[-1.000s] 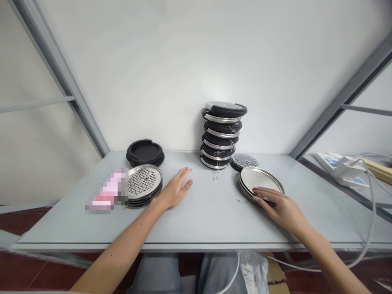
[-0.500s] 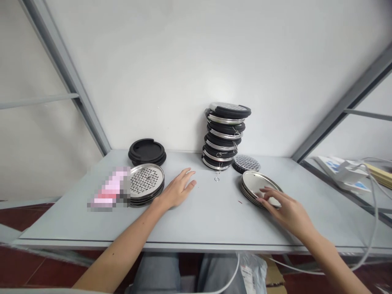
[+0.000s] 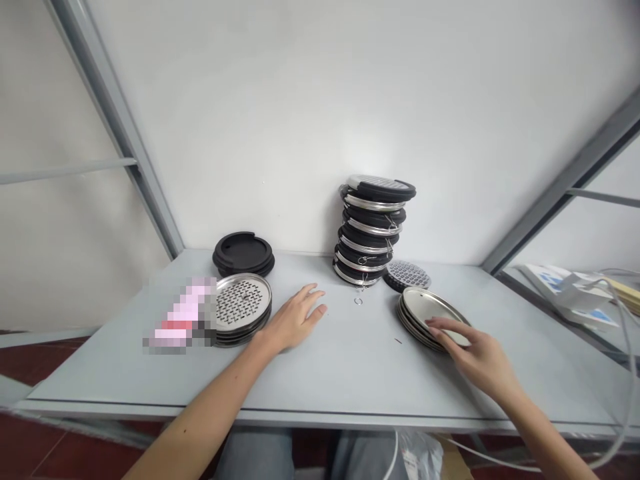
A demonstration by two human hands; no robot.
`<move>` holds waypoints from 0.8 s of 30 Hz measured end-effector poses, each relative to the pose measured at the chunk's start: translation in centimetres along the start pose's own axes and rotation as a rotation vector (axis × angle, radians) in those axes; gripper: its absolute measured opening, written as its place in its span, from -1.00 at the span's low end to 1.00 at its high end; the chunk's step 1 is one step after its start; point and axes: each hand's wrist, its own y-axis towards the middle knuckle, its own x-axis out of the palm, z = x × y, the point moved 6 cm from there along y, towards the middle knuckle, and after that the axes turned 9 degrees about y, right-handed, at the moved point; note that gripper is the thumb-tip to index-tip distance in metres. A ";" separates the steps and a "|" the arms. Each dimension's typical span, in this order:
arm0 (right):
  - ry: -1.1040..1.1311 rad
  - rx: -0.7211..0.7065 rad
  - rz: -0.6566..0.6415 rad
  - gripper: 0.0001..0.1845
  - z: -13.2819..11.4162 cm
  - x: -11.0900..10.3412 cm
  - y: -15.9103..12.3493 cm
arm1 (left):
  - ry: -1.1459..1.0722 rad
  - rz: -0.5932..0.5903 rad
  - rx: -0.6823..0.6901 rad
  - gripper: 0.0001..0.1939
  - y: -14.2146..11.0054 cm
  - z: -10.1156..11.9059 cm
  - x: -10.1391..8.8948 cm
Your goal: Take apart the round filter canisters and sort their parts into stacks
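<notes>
My left hand [image 3: 294, 320] rests on the table with its fingers stretched out and holds nothing. Just left of it is a stack of round metal grater plates [image 3: 243, 303], the top one full of punched holes. On the right, my right hand [image 3: 470, 353] has thumb and fingers drawn together at the near right edge of a plain metal disc [image 3: 427, 303]. This disc tops a low pile of similar discs. Its near right part is covered by my fingers.
Against the wall stands a tall stack of black-and-silver round pieces [image 3: 373, 230] with wire clasps. Beside it lies a perforated disc [image 3: 407, 275]. Black round lids [image 3: 243, 252] are at back left, near a pixelated pink item [image 3: 183, 313]. A small ring [image 3: 358, 301] lies on the grey table [image 3: 340, 373].
The whole view has shifted slightly, with things appearing a little lower and to the right. My right-hand fingers have come closer together over the metal disc. My left hand stays in place.
</notes>
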 end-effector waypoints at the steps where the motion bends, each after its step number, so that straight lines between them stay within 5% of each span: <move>1: -0.028 0.003 0.042 -0.73 0.0 -0.3 0.1 | -0.002 -0.004 -0.003 -0.48 0.0 0.0 0.0; 5: -0.276 -0.191 0.264 -0.76 -1.6 -1.3 0.1 | -0.012 -0.014 0.000 -0.48 0.1 0.1 0.1; 8: -0.362 -0.348 0.149 -0.78 -2.4 0.4 -0.2 | -0.003 -0.019 -0.004 -0.49 0.1 0.1 0.0; 11: -0.340 -0.331 0.031 -0.76 -1.8 1.8 -0.7 | 0.005 -0.021 -0.006 -0.50 0.1 0.1 0.0; 16: -0.294 -0.284 0.137 -0.69 -1.8 1.8 -0.7 | 0.011 -0.017 0.010 -0.50 0.1 0.0 0.2; 20: -0.110 -0.280 0.256 -0.69 -5.9 0.4 2.3 | 0.027 -0.012 0.013 -0.51 0.2 -0.1 0.4; 24: 0.015 -0.357 0.383 -0.64 -12.3 -1.4 8.8 | 0.037 0.010 0.032 -0.55 0.2 -0.2 0.5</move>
